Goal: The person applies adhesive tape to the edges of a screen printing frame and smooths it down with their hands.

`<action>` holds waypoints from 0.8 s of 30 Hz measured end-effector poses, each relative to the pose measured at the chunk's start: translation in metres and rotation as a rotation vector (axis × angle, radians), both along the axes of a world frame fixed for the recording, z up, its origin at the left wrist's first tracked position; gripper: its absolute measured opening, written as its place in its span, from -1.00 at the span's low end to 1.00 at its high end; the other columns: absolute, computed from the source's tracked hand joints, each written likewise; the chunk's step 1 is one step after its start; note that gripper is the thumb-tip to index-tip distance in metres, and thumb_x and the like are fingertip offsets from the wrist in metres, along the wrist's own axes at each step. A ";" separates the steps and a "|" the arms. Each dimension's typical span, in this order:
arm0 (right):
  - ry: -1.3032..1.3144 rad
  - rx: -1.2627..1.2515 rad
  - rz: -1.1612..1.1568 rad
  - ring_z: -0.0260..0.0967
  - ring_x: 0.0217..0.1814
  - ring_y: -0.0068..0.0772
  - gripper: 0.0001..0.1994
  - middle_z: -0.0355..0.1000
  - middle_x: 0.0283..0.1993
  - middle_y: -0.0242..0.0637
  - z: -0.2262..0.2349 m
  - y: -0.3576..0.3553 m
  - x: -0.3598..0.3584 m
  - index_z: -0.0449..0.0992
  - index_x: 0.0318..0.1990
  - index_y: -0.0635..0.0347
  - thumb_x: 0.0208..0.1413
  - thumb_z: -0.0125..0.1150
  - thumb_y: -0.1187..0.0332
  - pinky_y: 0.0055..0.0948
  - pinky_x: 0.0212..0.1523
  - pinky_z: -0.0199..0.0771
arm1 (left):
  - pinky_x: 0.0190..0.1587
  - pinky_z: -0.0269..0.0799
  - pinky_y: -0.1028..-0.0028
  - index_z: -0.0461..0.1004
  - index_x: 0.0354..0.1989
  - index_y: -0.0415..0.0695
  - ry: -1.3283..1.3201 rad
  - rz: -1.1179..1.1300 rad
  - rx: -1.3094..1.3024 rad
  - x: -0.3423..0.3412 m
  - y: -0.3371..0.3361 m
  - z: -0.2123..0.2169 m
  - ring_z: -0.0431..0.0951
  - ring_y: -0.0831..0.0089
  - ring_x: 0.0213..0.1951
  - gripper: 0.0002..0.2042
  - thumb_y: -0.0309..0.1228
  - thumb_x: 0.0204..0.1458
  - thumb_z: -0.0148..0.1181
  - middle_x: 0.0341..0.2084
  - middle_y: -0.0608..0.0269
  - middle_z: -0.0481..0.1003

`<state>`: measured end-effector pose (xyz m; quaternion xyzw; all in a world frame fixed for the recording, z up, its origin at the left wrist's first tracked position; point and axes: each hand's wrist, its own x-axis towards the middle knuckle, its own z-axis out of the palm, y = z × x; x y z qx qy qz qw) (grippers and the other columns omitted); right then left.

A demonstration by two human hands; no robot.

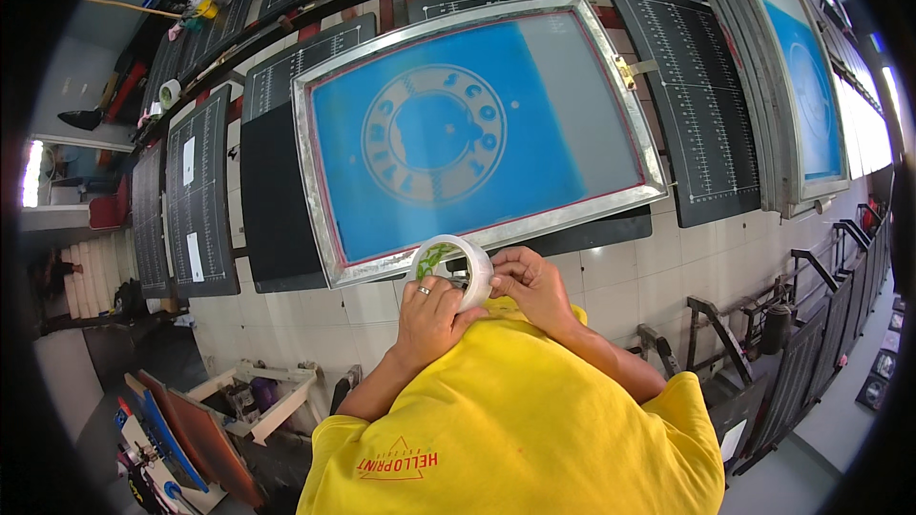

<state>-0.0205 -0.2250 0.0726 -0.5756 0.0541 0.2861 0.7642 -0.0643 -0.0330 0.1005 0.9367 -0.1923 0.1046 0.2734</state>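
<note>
Hands: 2, left; right | tape roll: 1, gripped | framed screens: 2

White tiled worktop, black gridded boards, bright window, grey floor

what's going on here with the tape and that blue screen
A person in a yellow shirt holds a roll of white tape in both hands: the left hand grips it and the right hand picks at its edge. Just beyond it, a metal-framed printing screen with blue mesh and a round design lies on a black board on the tiled table.
</note>
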 end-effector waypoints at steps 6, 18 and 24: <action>0.031 0.018 0.077 0.51 -0.26 -0.54 -0.81 0.53 -0.29 -0.25 -0.016 -0.014 0.008 0.43 -0.10 0.39 0.14 0.22 0.60 -0.54 -0.22 0.55 | -0.25 0.17 0.27 0.37 -0.42 -0.14 0.040 -0.041 0.063 0.001 -0.010 0.000 0.41 0.22 -0.34 -0.61 -0.07 -0.08 0.35 -0.46 0.22 0.39; -0.220 -0.151 0.035 0.53 -0.19 -0.43 -0.71 0.52 -0.15 -0.22 -0.009 -0.003 0.012 0.48 0.06 0.36 0.17 0.15 0.62 -0.48 -0.16 0.60 | -0.24 0.20 0.31 0.41 -0.39 -0.10 -0.017 -0.083 0.150 0.019 0.001 0.004 0.43 0.32 -0.26 -0.68 -0.11 -0.02 0.29 -0.41 0.30 0.42; -0.417 -0.426 0.118 0.57 -0.15 -0.24 -0.73 0.55 -0.10 -0.08 0.020 0.012 0.011 0.53 0.01 0.32 0.16 0.20 0.49 -0.41 -0.18 0.56 | -0.21 0.23 0.32 0.44 -0.36 -0.11 0.026 -0.089 0.136 0.013 0.023 0.008 0.45 0.32 -0.22 -0.69 -0.17 -0.09 0.36 -0.39 0.28 0.46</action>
